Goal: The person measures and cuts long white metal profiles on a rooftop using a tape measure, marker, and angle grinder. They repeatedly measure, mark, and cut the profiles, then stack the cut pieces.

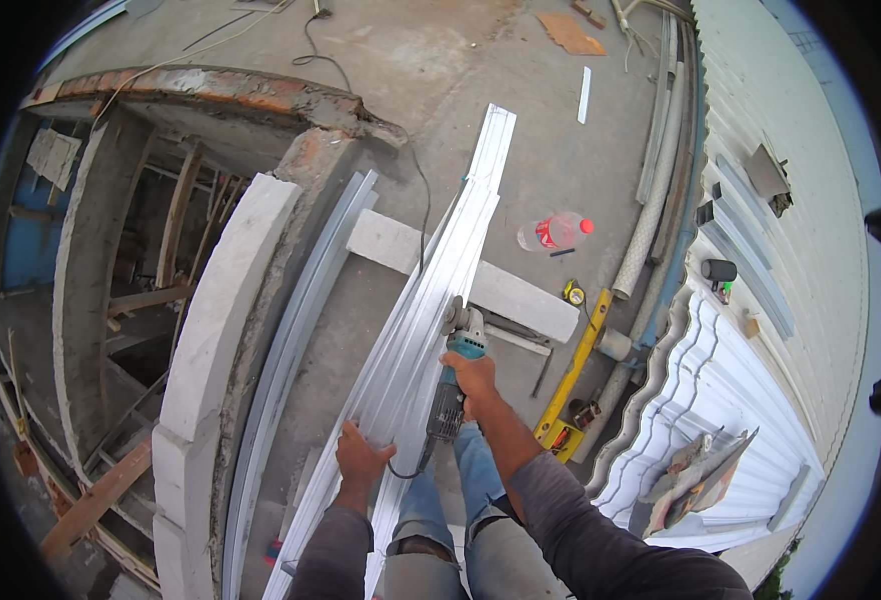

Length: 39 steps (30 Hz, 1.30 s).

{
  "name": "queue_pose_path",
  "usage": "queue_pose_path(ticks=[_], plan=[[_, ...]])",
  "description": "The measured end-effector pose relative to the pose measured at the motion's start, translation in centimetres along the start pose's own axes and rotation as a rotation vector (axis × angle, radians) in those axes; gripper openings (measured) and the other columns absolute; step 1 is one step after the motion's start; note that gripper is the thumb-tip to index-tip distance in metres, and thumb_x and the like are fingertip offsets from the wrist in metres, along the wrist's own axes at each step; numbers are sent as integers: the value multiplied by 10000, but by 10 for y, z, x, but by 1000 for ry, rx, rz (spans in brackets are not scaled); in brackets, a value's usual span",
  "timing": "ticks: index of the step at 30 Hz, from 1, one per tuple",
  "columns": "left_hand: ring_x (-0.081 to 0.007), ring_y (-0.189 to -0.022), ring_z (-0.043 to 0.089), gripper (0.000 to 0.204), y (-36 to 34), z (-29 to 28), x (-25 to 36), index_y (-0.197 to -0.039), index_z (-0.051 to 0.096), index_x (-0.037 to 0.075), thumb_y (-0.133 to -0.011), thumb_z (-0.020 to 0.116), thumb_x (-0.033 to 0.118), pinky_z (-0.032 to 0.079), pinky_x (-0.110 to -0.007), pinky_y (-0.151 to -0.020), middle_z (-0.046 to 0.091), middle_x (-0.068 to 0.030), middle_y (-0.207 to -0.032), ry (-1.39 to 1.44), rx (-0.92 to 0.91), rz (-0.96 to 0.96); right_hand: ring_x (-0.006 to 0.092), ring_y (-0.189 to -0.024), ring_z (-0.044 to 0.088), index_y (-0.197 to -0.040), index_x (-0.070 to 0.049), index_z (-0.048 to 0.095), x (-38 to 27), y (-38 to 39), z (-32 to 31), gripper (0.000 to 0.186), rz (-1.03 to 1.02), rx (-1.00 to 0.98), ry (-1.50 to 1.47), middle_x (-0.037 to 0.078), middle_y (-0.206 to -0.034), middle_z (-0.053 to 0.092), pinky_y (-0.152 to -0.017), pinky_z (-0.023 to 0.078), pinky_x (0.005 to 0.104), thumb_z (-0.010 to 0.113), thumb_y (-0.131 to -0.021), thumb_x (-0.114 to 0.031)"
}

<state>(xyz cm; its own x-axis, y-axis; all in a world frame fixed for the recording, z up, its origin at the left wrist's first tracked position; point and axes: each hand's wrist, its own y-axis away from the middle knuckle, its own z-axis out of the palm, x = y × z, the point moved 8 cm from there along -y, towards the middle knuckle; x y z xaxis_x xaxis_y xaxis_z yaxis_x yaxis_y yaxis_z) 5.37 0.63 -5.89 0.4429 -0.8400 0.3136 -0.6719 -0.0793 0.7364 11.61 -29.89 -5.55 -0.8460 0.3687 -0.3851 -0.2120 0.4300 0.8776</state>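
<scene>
My right hand is wrapped round a teal and dark grey angle grinder. Its disc end meets the right side of a long stack of white ribbed metal strips. Lower down on the same strips, my left hand grips across the ribs, thumb and forefinger set wide; its other fingers are partly hidden. The grinder's black cord loops down beside the left hand. A white block lies crosswise under the strips. My legs are either side of the near part of the stack.
To the right lie a yellow spirit level, a tape measure, a plastic bottle with a red cap and long pipes. Grey metal channels run along the left, beside a white block ledge and an open drop with timbers.
</scene>
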Motion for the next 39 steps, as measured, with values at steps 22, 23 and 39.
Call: queue_pose_path(ticks=[22,23,39], plan=[[-475,-1169,623,971,-1,-4,1,-1379,436,-14,-653,984,324,509,-540,-1012,619,-295,-1239,3,12,-12,220,-736,685,-987,8,725,-40,-13,-1,303,-110,-24,-69,103,-913,714,-664,562,396,863,-749,-117],[-475,-1168,623,969,-1,-4,1,-1376,438,-13,-652,985,326,509,-540,-1011,619,-293,-1238,0,14,-14,220,-738,686,-991,8,725,-39,-13,0,306,-103,-24,-61,104,-917,714,-666,562,397,862,-748,-117],[-476,-1182,613,986,-1,-3,0,-1396,431,-21,-653,973,334,507,-530,-1023,611,-298,-1251,15,31,13,211,-670,678,-907,23,733,-47,-16,1,266,-154,-9,-123,105,-858,719,-604,538,395,864,-738,-135]])
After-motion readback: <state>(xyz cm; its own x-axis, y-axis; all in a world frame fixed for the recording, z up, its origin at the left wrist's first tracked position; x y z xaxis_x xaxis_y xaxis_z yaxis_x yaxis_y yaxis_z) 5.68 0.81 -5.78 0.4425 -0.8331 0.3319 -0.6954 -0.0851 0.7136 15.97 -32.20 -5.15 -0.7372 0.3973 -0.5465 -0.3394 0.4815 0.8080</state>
